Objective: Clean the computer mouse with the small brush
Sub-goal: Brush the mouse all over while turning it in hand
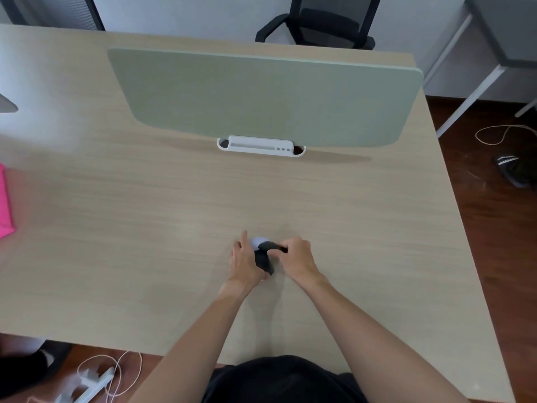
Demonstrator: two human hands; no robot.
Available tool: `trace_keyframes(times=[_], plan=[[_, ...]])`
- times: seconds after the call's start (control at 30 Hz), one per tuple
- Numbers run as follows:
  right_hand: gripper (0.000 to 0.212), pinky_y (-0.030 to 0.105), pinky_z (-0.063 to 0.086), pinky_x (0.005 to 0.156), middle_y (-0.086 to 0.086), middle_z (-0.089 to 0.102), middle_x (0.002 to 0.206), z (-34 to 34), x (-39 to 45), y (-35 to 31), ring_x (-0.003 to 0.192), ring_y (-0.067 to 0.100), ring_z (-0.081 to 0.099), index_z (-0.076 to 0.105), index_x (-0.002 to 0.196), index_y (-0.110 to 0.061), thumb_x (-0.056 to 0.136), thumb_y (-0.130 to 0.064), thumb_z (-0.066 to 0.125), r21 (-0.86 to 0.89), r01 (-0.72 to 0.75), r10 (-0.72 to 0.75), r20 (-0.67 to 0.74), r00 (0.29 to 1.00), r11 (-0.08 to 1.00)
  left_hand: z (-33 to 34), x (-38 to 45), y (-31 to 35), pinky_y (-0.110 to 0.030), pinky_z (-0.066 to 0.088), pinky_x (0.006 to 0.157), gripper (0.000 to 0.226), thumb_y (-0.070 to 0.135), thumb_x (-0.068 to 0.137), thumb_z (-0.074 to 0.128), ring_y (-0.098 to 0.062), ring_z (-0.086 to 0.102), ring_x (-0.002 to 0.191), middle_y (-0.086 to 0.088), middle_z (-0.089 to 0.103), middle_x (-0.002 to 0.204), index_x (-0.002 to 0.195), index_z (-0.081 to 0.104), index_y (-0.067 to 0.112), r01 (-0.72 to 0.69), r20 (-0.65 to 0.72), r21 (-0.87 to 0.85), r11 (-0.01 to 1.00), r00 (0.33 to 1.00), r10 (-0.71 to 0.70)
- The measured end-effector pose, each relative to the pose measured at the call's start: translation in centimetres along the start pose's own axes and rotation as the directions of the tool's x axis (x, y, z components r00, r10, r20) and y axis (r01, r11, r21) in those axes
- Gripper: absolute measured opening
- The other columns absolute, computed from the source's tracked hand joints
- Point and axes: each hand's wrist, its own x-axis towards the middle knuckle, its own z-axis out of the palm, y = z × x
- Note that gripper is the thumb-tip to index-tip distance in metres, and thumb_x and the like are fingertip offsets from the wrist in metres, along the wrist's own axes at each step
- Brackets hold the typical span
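Observation:
A dark computer mouse (263,262) is held just above the light wooden desk (145,228), gripped from the left by my left hand (245,261). Its front end looks pale or whitish near my fingertips. My right hand (297,257) pinches a small dark brush (271,246) and holds it across the top front of the mouse. The brush touches the mouse. Most of the mouse's left side is hidden by my left palm.
A green divider panel (261,94) stands on a white base (261,145) at mid-desk. A pink object (4,202) lies at the left edge. A black office chair (319,23) stands behind the desk. Cables and a sandal lie on the floor to the right.

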Motion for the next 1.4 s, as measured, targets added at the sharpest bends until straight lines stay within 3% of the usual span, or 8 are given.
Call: trace_keyframes(times=[0.23,0.47,0.63,0.77,0.87,1.03,1.2,1.4], plan=[[0.036,0.019,0.039,0.043,0.011,0.056,0.052,-3.3,-0.8,0.3,0.041,0.018,0.047,0.071,0.08,0.007,0.078,-0.029,0.074,-0.074,-0.111,0.123,0.175,0.977,0.991,-0.7,0.6,-0.2,-0.043,0.042,0.104,0.131,0.003,0.053,0.089,-0.032,0.032,0.135,-0.01,0.031,0.144,0.152,0.004,0.012,-0.029,0.052,0.001,1.0,0.998,0.029],[0.043,0.032,0.033,0.052,0.008,0.039,0.055,-1.1,0.8,-0.4,0.05,0.022,0.036,0.05,0.057,0.004,0.079,-0.025,0.074,0.057,-0.052,0.054,-0.046,0.997,0.997,-1.1,0.3,0.1,-0.046,0.049,0.097,0.131,0.0,0.052,0.088,-0.031,0.034,0.134,-0.008,0.031,0.145,0.152,0.005,0.013,-0.023,0.073,0.03,0.999,0.997,0.021],[0.024,0.024,0.034,0.047,0.009,0.045,0.057,-1.5,-0.3,0.3,0.046,0.021,0.038,0.06,0.063,-0.006,0.077,-0.022,0.072,-0.039,-0.113,0.116,0.069,0.991,0.993,-1.4,0.7,0.2,-0.038,0.052,0.086,0.129,-0.001,0.05,0.087,-0.031,0.042,0.126,-0.008,0.038,0.135,0.152,0.009,0.015,-0.043,0.098,0.046,0.998,0.994,0.039],[0.024,0.022,0.046,0.052,0.009,0.058,0.05,-4.4,-1.3,0.1,0.047,0.021,0.049,0.072,0.073,0.002,0.076,-0.022,0.07,-0.152,-0.121,0.162,0.299,0.941,0.981,-1.4,0.9,0.1,-0.039,0.048,0.096,0.114,-0.001,0.06,0.08,-0.03,0.037,0.132,-0.009,0.035,0.145,0.152,0.014,0.016,-0.098,0.112,0.055,0.994,0.989,0.092],[0.028,0.023,0.045,0.051,0.011,0.062,0.053,-4.9,-1.2,0.2,0.049,0.021,0.054,0.073,0.071,0.0,0.08,-0.027,0.071,-0.029,-0.107,0.111,0.193,0.975,0.994,-0.9,0.4,0.1,-0.036,0.047,0.096,0.104,0.004,0.063,0.079,-0.029,0.038,0.133,-0.008,0.038,0.145,0.149,0.022,0.014,-0.133,0.092,0.056,0.99,0.988,0.127],[0.028,0.021,0.035,0.042,0.011,0.054,0.054,-3.0,-0.6,-0.2,0.05,0.02,0.049,0.07,0.076,0.005,0.082,-0.022,0.07,0.132,-0.032,0.041,-0.066,0.997,0.991,0.3,-1.1,-0.3,-0.033,0.04,0.095,0.093,0.022,0.063,0.082,-0.03,0.042,0.123,-0.01,0.04,0.131,0.141,0.031,0.013,-0.003,-0.047,0.025,1.0,0.999,0.004],[0.033,0.03,0.031,0.055,0.009,0.04,0.057,-1.1,-0.4,0.4,0.053,0.02,0.034,0.05,0.059,0.0,0.079,-0.018,0.07,0.029,-0.056,0.055,0.023,0.998,0.998,-0.1,-0.9,-0.5,-0.04,0.051,0.087,0.087,0.014,0.059,0.083,-0.029,0.051,0.111,-0.012,0.05,0.122,0.133,0.038,0.004,0.022,-0.052,-0.049,0.999,0.998,-0.025],[0.029,0.014,0.031,0.036,0.008,0.049,0.052,-3.3,-1.1,0.8,0.036,0.016,0.041,0.071,0.082,0.007,0.077,-0.021,0.071,-0.141,-0.094,0.123,0.21,0.97,0.985,-0.4,0.0,-1.1,-0.043,0.058,0.059,0.05,0.014,0.049,0.084,-0.032,0.062,0.081,-0.004,0.06,0.083,0.091,0.057,0.006,0.035,-0.078,-0.076,0.997,0.996,-0.041]])
